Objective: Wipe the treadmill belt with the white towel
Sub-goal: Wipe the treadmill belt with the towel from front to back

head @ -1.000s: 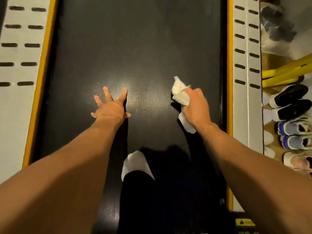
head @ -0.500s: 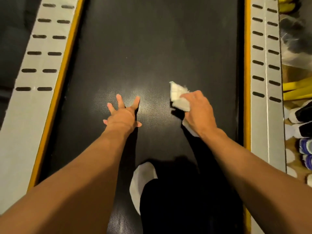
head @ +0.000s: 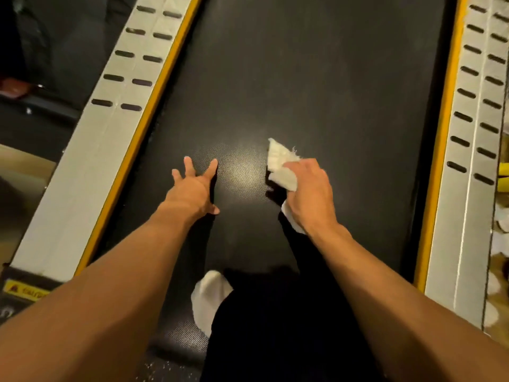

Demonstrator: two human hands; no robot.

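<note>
Entry: the white towel is bunched in the right hand, which grips it with curled fingers. One crumpled end sticks out ahead of the knuckles and a smaller tail shows below the wrist. Towel and hand are down at the treadmill belt, with a dark shadow just under the cloth (we cannot tell whether it presses on the surface or sits a touch above it).

The left hand lies to the left of the right hand and well apart from it. Its fingers are spread straight and laid flat on the belt, holding nothing. Between the two hands a bright patch of light shows the belt's fine dotted texture.

Nearer to us than the hands, between the forearms, a foot in a white sock stands on the belt, with a black trouser leg above it.

Outward of the left hand we record the left yellow strip, then the left slotted rail. Outward of the right hand are the right yellow strip and the right slotted rail. A yellow warning label sits beside the left forearm, at the left rail's near end.
</note>
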